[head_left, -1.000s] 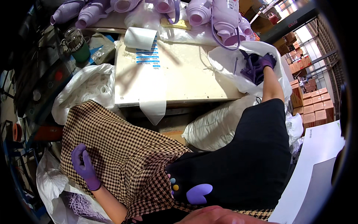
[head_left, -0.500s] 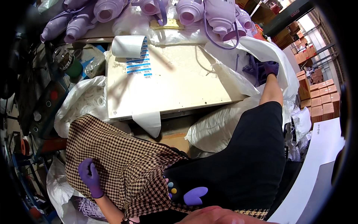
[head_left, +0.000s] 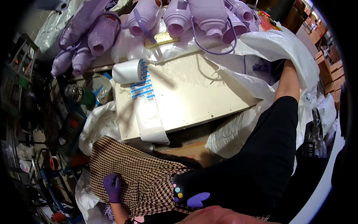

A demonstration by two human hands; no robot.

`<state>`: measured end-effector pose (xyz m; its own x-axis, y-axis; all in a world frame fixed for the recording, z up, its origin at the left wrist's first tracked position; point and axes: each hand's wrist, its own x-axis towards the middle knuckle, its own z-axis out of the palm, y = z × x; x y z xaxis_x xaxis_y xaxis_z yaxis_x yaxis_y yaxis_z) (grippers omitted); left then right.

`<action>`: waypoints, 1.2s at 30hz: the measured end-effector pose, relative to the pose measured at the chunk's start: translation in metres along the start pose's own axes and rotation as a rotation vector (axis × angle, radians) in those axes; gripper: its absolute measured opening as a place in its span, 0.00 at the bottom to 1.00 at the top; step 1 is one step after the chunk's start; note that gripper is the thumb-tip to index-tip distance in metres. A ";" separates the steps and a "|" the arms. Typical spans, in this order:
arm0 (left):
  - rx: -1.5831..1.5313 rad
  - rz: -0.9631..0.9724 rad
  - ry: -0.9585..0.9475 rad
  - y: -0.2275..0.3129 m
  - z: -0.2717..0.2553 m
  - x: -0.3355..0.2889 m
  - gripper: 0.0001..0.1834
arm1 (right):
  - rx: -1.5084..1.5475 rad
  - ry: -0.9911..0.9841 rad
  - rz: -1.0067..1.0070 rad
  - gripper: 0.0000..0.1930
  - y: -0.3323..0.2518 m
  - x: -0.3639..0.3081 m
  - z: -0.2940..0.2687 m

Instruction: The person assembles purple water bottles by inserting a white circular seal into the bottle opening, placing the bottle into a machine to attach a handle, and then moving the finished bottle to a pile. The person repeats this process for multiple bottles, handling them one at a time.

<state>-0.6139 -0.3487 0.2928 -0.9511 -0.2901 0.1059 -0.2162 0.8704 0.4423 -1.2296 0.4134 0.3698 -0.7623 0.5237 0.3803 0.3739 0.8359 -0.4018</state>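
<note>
My left hand (head_left: 112, 186), in a purple glove, rests against the brown-and-black checked apron (head_left: 128, 164) with its fingers curled into a loose fist. Nothing shows in it. My right arm stretches to the far right, and the gloved right hand (head_left: 278, 70) is deep inside an open white plastic bag (head_left: 298, 76). Shadow and the bag hide its fingers. Beside that hand lie dark purple pieces (head_left: 261, 67), too shaded to make out. On the cream tabletop (head_left: 201, 93) sits a roll of white labels (head_left: 126, 71), its strip hanging over the front edge.
Several lilac vacuum-flask bodies (head_left: 177, 20) line the far edge, next to a yellow block (head_left: 162, 39). A white bag (head_left: 99, 125) stands left of the table, near a green-bottomed jar (head_left: 87, 98). Another full white sack (head_left: 233, 136) is under the table's right side.
The view has shifted, so the table appears lower and further right. My right hand has gone deeper into the bag, into shadow. My left hand stays on the apron, its fingers more closed.
</note>
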 end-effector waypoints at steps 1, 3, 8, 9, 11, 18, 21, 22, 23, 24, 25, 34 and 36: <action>-0.013 -0.019 -0.011 0.000 -0.001 -0.002 0.07 | 0.003 -0.007 -0.002 0.37 -0.004 0.000 0.003; -0.032 -0.035 -0.035 -0.004 -0.003 -0.001 0.07 | 0.022 -0.021 -0.001 0.37 -0.010 -0.003 0.008; 0.011 0.003 -0.045 0.013 -0.001 0.011 0.05 | 0.030 -0.044 -0.022 0.35 -0.022 -0.006 0.010; -0.024 -0.045 -0.085 0.008 -0.001 0.010 0.04 | 0.034 -0.053 -0.024 0.35 -0.023 -0.009 0.012; -0.009 -0.030 -0.060 0.012 0.000 0.011 0.04 | 0.035 -0.062 -0.036 0.34 -0.027 -0.008 0.013; 0.118 0.022 -0.054 0.005 0.006 0.003 0.09 | -0.004 -0.103 -0.070 0.33 -0.029 -0.019 0.008; 0.177 0.024 -0.063 0.009 0.010 0.004 0.11 | -0.041 -0.122 -0.083 0.32 -0.026 -0.026 0.003; 0.193 0.046 -0.055 0.010 0.011 0.005 0.11 | -0.057 -0.128 -0.088 0.31 -0.025 -0.029 -0.002; 0.205 0.048 -0.048 0.009 0.014 0.004 0.11 | -0.070 -0.136 -0.092 0.31 -0.024 -0.032 -0.004; 0.213 0.052 -0.043 0.008 0.016 0.004 0.11 | -0.083 -0.148 -0.097 0.31 -0.023 -0.036 -0.006; 0.217 0.055 -0.034 0.009 0.018 0.004 0.11 | -0.096 -0.154 -0.103 0.31 -0.022 -0.039 -0.010; 0.142 0.042 0.029 0.016 0.018 0.007 0.10 | -0.174 -0.290 -0.162 0.28 -0.022 -0.081 -0.032; 0.137 0.042 0.062 0.017 0.016 0.005 0.10 | -0.127 -0.352 -0.193 0.28 -0.030 -0.088 -0.031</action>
<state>-0.6256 -0.3288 0.2860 -0.9455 -0.2722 0.1787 -0.2081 0.9272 0.3113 -1.1572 0.3475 0.3744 -0.9505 0.2857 0.1221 0.2516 0.9383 -0.2371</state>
